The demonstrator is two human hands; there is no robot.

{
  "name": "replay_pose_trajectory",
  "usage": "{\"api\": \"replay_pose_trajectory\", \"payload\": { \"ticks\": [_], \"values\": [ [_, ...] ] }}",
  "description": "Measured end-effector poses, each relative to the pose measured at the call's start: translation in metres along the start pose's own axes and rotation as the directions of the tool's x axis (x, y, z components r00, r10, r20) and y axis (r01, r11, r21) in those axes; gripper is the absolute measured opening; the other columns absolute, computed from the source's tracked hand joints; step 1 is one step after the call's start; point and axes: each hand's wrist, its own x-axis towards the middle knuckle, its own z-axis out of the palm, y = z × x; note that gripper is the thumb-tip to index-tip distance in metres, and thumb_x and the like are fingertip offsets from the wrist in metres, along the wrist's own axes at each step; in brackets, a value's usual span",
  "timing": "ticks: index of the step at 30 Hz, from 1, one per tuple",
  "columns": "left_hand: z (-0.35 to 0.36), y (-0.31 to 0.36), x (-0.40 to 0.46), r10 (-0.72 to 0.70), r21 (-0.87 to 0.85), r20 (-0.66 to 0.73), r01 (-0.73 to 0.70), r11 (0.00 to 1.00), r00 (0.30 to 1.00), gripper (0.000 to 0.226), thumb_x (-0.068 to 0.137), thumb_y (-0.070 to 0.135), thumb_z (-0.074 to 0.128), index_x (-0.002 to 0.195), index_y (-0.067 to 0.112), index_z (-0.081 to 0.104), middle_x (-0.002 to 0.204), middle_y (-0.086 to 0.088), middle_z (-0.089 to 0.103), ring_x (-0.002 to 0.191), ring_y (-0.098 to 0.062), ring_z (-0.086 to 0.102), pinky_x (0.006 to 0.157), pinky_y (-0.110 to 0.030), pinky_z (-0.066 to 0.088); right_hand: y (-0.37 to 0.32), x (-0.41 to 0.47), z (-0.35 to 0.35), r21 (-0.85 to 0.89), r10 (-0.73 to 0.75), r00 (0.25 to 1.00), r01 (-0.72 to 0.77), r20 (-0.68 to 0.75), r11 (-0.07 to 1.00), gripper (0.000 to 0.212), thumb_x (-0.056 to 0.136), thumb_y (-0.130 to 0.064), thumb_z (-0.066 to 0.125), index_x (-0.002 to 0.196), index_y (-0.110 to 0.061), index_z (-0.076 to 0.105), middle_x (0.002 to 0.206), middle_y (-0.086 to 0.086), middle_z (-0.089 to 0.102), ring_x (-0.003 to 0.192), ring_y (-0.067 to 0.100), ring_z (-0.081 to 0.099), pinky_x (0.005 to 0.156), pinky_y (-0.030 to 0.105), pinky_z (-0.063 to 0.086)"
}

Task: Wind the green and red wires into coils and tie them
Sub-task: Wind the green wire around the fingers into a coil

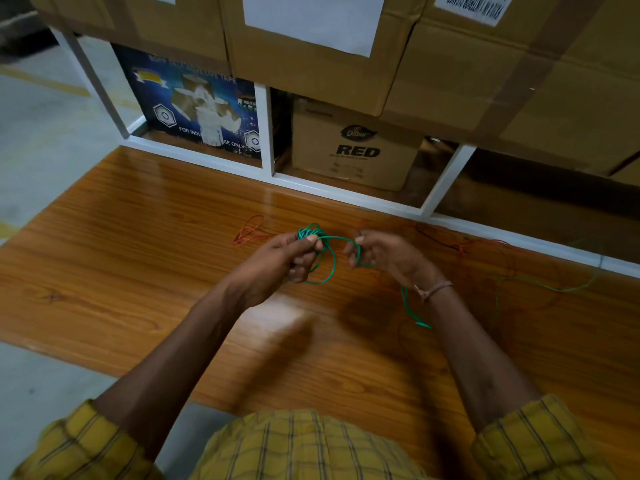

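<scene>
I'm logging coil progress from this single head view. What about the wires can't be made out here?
- Turn count of the green coil: the left hand covers part of it.
- Where the green wire runs under the right hand: hidden by the wrist.
- Path of the loose red wire at right: thin, dim against the wooden board.
- Whether the small red bundle is tied: too small.

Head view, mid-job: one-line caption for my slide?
Left hand holds a green wire coil while right hand pinches its strand above the wooden table.
</scene>
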Motion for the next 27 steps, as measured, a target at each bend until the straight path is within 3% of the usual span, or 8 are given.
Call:
{"api": "replay_pose_trajectory", "payload": {
  "ticks": [7, 10, 12, 15, 19, 21, 24, 27],
  "values": [
    [0.005, 0.007, -0.006, -0.065, -0.249, 0.177, 0.109, 0.962, 0.982, 0.022, 0.111, 0.017, 0.039, 0.103, 0.007, 0.057, 0.07, -0.002, 0.043, 0.051, -0.009, 0.037, 0.05, -0.02, 0.036, 0.022, 0.009, 0.005, 0.058, -0.135, 0.981, 0.144, -0.142, 0.988, 0.013, 0.104, -0.008, 0.057, 0.093, -0.013, 0.062, 0.079, 0.002, 0.06, 0.066, 0.008, 0.05, 0.067, 0.025, 0.041],
    [0.011, 0.007, -0.003, -0.021, -0.365, 0.246, 0.113, 0.924, 0.969, 0.022, 0.112, 0.018, 0.038, 0.101, 0.008, 0.055, 0.071, -0.003, 0.048, 0.056, -0.016, 0.053, 0.056, -0.025, 0.049, 0.027, 0.02, 0.019, -0.156, -0.147, 0.971, 0.118, -0.188, 0.981, 0.03, 0.107, -0.016, 0.053, 0.103, 0.012, 0.062, 0.085, 0.014, 0.059, 0.068, 0.01, 0.053, 0.063, 0.021, 0.044],
    [0.015, 0.01, 0.001, 0.045, -0.46, 0.192, 0.049, 0.887, 0.98, 0.025, 0.112, 0.02, 0.039, 0.099, 0.008, 0.057, 0.075, -0.006, 0.062, 0.069, -0.023, 0.07, 0.068, -0.032, 0.062, 0.034, 0.022, 0.031, -0.24, -0.123, 0.976, 0.078, -0.179, 0.968, 0.03, 0.108, -0.009, 0.051, 0.113, 0.019, 0.062, 0.094, 0.018, 0.062, 0.068, 0.009, 0.061, 0.064, 0.02, 0.05],
    [0.018, 0.014, 0.009, 0.171, -0.545, 0.073, -0.105, 0.832, 0.983, 0.029, 0.112, 0.017, 0.035, 0.101, 0.002, 0.058, 0.104, -0.027, 0.076, 0.105, -0.042, 0.076, 0.094, -0.046, 0.063, 0.04, 0.011, 0.051, -0.383, -0.034, 0.994, -0.007, -0.101, 0.924, 0.026, 0.11, -0.011, 0.045, 0.098, -0.001, 0.066, 0.077, 0.018, 0.061, 0.062, 0.017, 0.057, 0.061, 0.027, 0.047],
    [0.015, 0.015, 0.021, 0.246, -0.455, 0.042, -0.2, 0.868, 0.968, 0.026, 0.113, 0.015, 0.035, 0.105, 0.006, 0.058, 0.136, -0.037, 0.063, 0.135, -0.057, 0.055, 0.1, -0.05, 0.054, 0.032, -0.005, 0.068, -0.73, 0.019, 0.999, 0.006, 0.027, 0.683, 0.014, 0.107, -0.016, 0.052, 0.103, -0.007, 0.062, 0.068, -0.001, 0.061, 0.062, 0.025, 0.063, 0.063, 0.041, 0.057],
    [0.014, 0.012, 0.024, 0.239, -0.379, -0.003, -0.222, 0.898, 0.971, 0.022, 0.113, 0.014, 0.036, 0.108, 0.007, 0.057, 0.143, -0.037, 0.058, 0.139, -0.056, 0.05, 0.1, -0.048, 0.051, 0.019, -0.013, 0.071, -0.753, 0.068, 0.997, -0.013, 0.042, 0.658, 0.009, 0.105, -0.016, 0.055, 0.109, -0.01, 0.06, 0.071, 0.0, 0.064, 0.06, 0.024, 0.067, 0.063, 0.045, 0.061],
    [0.015, 0.008, 0.029, 0.236, -0.309, -0.062, -0.243, 0.919, 0.97, 0.02, 0.114, 0.012, 0.036, 0.122, 0.004, 0.051, 0.146, -0.033, 0.057, 0.138, -0.052, 0.054, 0.108, -0.05, 0.051, -0.008, -0.025, 0.072, -0.804, 0.12, 0.992, -0.034, 0.046, 0.594, 0.013, 0.104, -0.022, 0.057, 0.112, -0.013, 0.059, 0.086, 0.011, 0.074, 0.07, 0.028, 0.075, 0.071, 0.049, 0.064],
    [0.02, 0.005, 0.034, 0.217, -0.267, -0.123, -0.243, 0.933, 0.968, 0.034, 0.114, 0.011, 0.038, 0.145, -0.004, 0.038, 0.149, -0.029, 0.057, 0.134, -0.048, 0.059, 0.108, -0.051, 0.052, -0.025, -0.031, 0.077, -0.926, 0.142, 0.987, 0.018, 0.077, 0.377, 0.021, 0.104, -0.024, 0.057, 0.122, -0.013, 0.058, 0.111, 0.013, 0.072, 0.096, 0.03, 0.073, 0.086, 0.048, 0.061]
  ]
}}
